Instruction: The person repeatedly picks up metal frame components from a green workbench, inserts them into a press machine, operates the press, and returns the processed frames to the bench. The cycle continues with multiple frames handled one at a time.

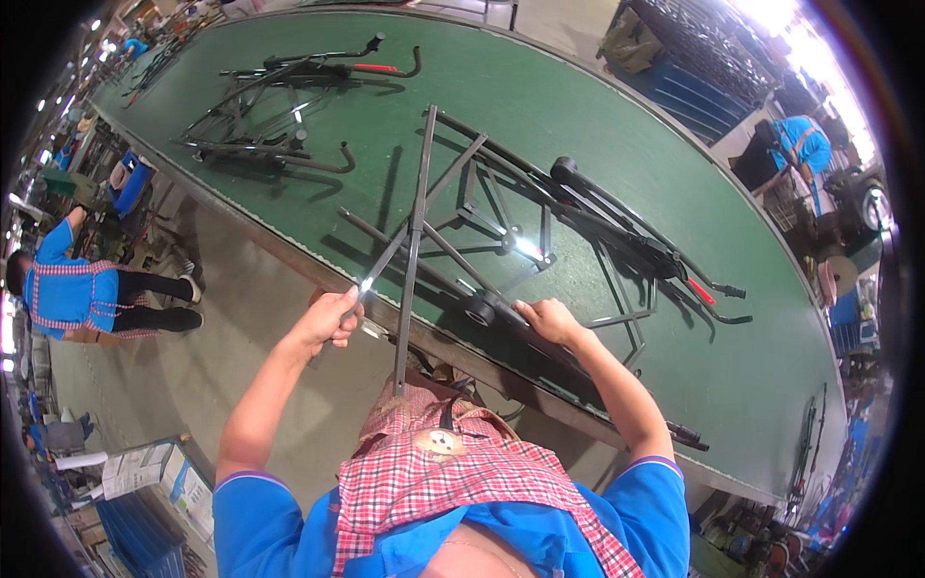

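A dark folding metal frame [462,207] of tubes and flat crossing bars lies partly on the green table [366,144], with small black wheels [563,170] on it. My left hand [332,318] is closed around the lower end of a slanting bar [390,252], past the table's near edge. A second flat bar [412,289] crosses that one and reaches down to my apron. On the right, my right hand [551,320] is closed over the near tube of the same frame, beside a round black wheel [481,308]. Its fingertips are partly hidden.
Another folded frame [279,106] with curved ends and a red strip lies at the table's far left. Thin dark rods [809,443] rest near the right end. A person in blue [77,289] works at the left, another [800,144] beyond the table at the right.
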Demonstrator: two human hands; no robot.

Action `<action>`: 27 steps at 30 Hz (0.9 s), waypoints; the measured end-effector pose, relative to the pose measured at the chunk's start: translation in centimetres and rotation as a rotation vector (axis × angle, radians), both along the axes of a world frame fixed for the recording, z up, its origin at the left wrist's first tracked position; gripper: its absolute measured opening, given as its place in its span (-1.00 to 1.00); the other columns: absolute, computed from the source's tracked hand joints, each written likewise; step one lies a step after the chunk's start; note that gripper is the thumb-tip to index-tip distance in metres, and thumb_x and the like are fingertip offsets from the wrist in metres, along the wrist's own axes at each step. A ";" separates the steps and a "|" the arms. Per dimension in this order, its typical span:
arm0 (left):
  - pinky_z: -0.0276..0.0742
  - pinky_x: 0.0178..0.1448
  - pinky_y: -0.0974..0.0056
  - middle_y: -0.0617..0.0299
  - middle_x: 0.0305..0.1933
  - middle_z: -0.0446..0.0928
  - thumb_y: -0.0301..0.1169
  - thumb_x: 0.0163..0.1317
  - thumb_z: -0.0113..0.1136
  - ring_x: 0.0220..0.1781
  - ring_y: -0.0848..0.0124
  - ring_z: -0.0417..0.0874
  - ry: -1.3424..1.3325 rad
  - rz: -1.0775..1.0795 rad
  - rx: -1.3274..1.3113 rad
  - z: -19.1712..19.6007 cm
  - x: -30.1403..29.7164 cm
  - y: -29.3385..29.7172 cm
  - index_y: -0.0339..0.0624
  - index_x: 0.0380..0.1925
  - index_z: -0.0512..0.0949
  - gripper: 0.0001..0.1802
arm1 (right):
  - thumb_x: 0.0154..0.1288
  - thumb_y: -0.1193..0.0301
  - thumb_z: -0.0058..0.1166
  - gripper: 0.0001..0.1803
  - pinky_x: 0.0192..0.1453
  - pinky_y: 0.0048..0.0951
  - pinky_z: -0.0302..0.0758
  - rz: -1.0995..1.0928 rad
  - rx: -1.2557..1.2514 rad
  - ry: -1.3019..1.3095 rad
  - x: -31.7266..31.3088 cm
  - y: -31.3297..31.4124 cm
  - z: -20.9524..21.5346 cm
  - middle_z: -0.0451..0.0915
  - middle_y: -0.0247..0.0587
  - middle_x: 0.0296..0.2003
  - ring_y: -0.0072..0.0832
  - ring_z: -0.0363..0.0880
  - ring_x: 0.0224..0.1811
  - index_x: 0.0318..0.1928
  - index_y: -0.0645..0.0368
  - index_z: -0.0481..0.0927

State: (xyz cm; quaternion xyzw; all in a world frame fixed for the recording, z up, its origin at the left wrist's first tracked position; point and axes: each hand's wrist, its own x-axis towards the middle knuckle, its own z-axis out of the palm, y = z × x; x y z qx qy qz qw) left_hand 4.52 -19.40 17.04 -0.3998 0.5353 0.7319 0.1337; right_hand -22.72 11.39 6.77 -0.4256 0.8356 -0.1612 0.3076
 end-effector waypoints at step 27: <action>0.53 -0.12 0.31 0.26 -0.18 0.55 -0.15 0.32 0.08 -0.12 0.43 0.63 0.334 -0.186 0.510 -3.7 -14.4 27.6 -0.18 -0.09 0.36 -0.65 | -0.09 -0.12 0.27 -0.16 0.24 -0.13 0.24 0.513 -0.464 0.556 -8.3 -9.3 6.8 0.52 -0.14 0.06 -0.24 0.45 0.14 0.19 0.05 0.44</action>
